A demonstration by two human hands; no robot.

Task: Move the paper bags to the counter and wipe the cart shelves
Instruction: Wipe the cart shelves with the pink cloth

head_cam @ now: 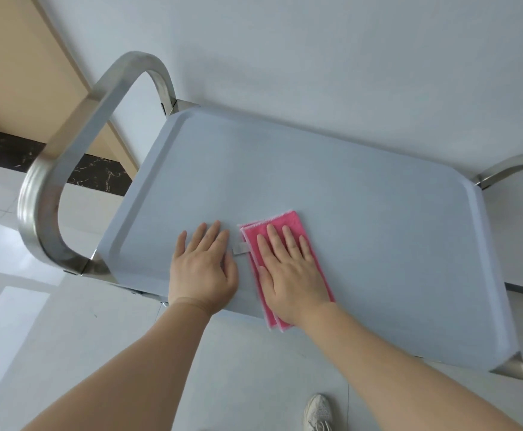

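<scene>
Head view: right hand [288, 269] flat on pink cloth [285, 225], cart shelf [362, 213].

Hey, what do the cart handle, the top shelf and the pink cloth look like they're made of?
Handle: likely stainless steel, brushed; it shows a grey metallic sheen with soft streaky reflections.
Shelf: probably plastic or coated metal, matte pale blue-grey, with a moulded raised rim and rounded corners; I can't tell which.
Cloth: looks like microfibre, fuzzy pink pile with pale stitched edging, folded flat under the right hand.
</scene>
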